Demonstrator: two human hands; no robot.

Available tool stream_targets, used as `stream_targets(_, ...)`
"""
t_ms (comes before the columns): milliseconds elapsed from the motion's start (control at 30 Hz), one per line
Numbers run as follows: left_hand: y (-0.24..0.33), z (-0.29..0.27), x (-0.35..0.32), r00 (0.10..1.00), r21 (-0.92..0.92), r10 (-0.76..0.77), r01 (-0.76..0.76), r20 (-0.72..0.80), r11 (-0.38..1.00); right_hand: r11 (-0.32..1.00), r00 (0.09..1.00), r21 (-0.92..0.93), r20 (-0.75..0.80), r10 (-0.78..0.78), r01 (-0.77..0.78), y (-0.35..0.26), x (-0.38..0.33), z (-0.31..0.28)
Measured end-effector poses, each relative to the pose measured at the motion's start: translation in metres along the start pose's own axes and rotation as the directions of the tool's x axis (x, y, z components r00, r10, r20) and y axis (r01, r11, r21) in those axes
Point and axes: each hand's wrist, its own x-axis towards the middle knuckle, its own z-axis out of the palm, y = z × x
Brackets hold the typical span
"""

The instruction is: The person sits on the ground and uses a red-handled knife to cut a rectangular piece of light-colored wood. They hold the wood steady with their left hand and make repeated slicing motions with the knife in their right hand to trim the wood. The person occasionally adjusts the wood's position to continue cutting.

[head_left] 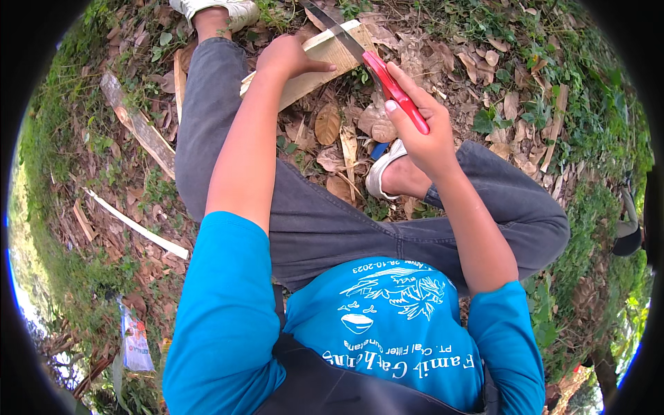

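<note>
A pale wooden board (337,61) lies slanted at the top middle, above the leafy ground. My left hand (285,58) is closed over the board's left part, its thumb stretched along the face and its other fingers mostly hidden. In my right hand (425,131) is a hand saw (398,95), held by its red handle with the forefinger laid along it. The saw's dark blade crosses the board near its right end and points up and left; whether its teeth are in the wood I cannot tell.
Dry leaves cover the ground. A weathered plank (138,126) and a thin pale strip (138,227) lie to the left. Between my legs is a wood splinter (348,149) beside a small blue object (378,151). A plastic bag (135,340) is at lower left.
</note>
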Motion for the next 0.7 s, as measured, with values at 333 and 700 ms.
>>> stream_targets(333,0.006,0.049,-0.016,0.837,-0.053,-0.045,0.019,-0.546,0.998,0.998,0.999,0.043,-0.007,-0.05,0.05,0.015,0.026,0.029)
stream_targets(700,0.017,0.067,-0.017,0.753,-0.015,-0.129,0.156,-0.645,0.988,0.992,0.996,0.119,0.08,0.041,-0.05,0.009,0.032,0.027)
